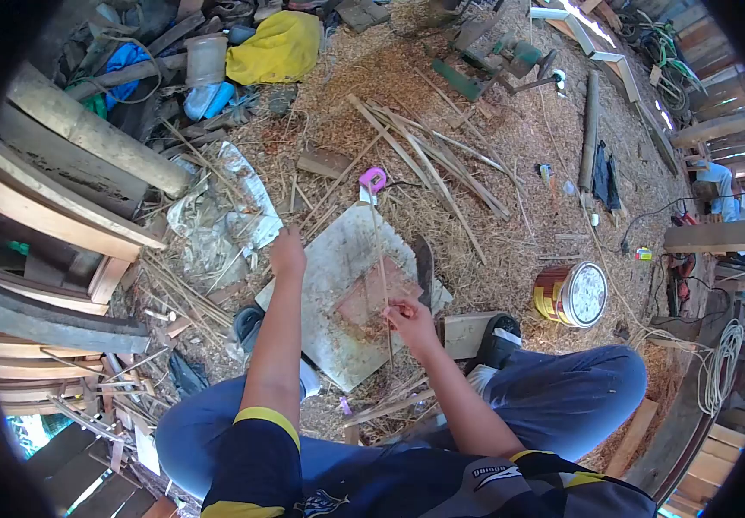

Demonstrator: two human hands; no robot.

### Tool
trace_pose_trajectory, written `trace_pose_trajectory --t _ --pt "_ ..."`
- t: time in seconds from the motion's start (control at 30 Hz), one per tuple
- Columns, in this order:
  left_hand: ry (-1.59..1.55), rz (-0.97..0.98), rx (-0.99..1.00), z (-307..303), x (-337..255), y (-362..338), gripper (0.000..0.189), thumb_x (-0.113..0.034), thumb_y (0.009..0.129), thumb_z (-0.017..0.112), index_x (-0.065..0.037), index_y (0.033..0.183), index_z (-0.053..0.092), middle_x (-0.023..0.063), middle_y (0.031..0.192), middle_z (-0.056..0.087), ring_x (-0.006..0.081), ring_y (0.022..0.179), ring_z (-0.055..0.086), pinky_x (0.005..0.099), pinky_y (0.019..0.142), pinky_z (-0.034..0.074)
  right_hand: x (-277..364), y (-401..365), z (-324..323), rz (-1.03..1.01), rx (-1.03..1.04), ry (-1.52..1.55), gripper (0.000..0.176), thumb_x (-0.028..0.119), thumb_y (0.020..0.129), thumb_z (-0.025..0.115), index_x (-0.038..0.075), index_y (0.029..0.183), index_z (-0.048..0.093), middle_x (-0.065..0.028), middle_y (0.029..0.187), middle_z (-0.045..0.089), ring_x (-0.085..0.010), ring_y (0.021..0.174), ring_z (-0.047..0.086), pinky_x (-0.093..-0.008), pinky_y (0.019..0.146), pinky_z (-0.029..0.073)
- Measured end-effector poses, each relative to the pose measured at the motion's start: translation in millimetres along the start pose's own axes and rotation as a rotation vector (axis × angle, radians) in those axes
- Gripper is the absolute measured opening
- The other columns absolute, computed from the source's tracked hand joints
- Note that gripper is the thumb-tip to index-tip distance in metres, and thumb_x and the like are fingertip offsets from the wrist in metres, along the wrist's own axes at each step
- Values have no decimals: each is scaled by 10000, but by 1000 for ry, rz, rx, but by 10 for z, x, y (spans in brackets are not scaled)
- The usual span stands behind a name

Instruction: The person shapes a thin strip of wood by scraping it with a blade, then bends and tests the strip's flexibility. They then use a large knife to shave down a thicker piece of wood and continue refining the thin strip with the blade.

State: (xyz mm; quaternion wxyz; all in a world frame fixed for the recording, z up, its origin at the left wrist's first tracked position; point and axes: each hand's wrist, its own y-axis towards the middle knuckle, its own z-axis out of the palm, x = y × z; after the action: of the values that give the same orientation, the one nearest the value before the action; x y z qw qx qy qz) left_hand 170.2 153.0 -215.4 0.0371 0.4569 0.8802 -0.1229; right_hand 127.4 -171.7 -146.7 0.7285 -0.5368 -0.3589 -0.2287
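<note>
My right hand [409, 324] pinches a thin wooden strip [380, 250] standing lengthwise over a worn pale board [321, 259] between my feet. A reddish-brown flat piece [364, 298] lies on that board, beneath the strip. At the strip's far end is a pink tape measure [373, 180]. My left hand [288, 255] is past the board's left edge, beside a crumpled plastic sheet [256, 203]. Its fingers look curled; what they hold, if anything, I cannot make out. A dark curved blade-like object [424, 266] rests along the board's right side.
Long wood strips [441, 160] lie scattered ahead on shavings. A paint bucket [587, 295] stands at right; a yellow cloth [276, 49] is at the far left. Curved timbers [70, 224] are stacked at left. Another person [722, 190] is at the far right, near cables.
</note>
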Motion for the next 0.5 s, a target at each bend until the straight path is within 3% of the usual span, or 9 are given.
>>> trace_pose_trajectory --t 0.17,0.37,0.5 --pt "77 76 -24 32 17 26 240 -34 925 593 -124 1147 612 153 1110 684 360 1052 700 514 870 568 -91 38 -143 38 -66 -17 226 114 969 747 27 1174 707 4 930 720 -82 827 643 -281 713 523" --pt "-174 192 -95 -325 -150 -128 381 -22 921 575 -139 1281 607 186 1098 718 412 975 709 513 829 574 71 -4 -170 -19 -93 -13 208 102 996 722 34 1186 671 -6 943 726 -99 839 682 -279 707 514" --pt "-355 346 122 -1005 -323 -256 392 -48 921 601 -137 1302 617 164 992 724 346 898 722 446 794 579 162 -41 -157 -91 -128 101 213 103 991 722 37 1187 673 -3 941 725 -96 827 675 -282 688 516"
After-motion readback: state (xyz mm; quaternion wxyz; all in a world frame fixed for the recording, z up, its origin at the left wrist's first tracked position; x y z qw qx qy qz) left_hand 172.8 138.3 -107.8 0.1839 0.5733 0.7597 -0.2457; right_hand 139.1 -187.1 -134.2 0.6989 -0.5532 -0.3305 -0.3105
